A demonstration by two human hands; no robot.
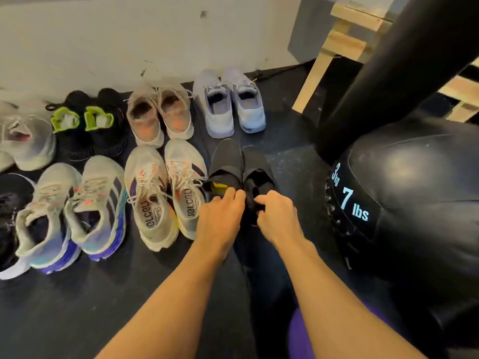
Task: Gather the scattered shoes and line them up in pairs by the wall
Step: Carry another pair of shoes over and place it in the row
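Two black shoes stand side by side on the dark floor, toes toward the wall. My left hand [223,211] grips the collar of the left black shoe [226,161], which has a yellow insole. My right hand [276,216] pinches the collar of the right black shoe [259,167]. Left of them stand a white pair with orange marks [166,187] and a grey pair with purple soles [75,211]. Against the wall [103,42] are a lilac pair [229,102], a beige pair [160,112] and a black pair with lime tongues [88,123].
A black 7 lbs medicine ball [404,198] lies close to the right of the black shoes, with a black punching bag [394,73] above it. A wooden frame [334,47] stands behind. More shoes [23,141] sit at the left edge.
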